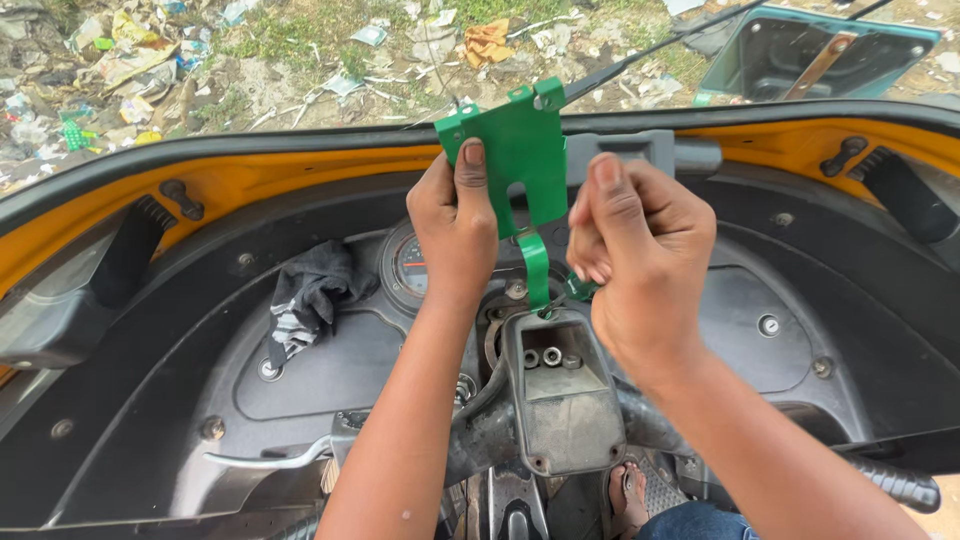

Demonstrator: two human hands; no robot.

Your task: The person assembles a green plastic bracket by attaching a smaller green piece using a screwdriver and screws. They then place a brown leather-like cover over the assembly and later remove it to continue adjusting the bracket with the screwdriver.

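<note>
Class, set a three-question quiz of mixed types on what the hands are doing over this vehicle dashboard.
1. True or false: the left hand grips the green metal bracket with its thumb pressed on the front face.
2. Multiple choice: where does the crumpled dark cloth lie? A) left of the round gauge B) on the windscreen wiper C) inside the open grey housing
3. Fill in: the right hand has its fingers curled beside the bracket's ____ edge.

Key
1. True.
2. A.
3. Right; whether it actually pinches the bracket cannot be told.
</note>
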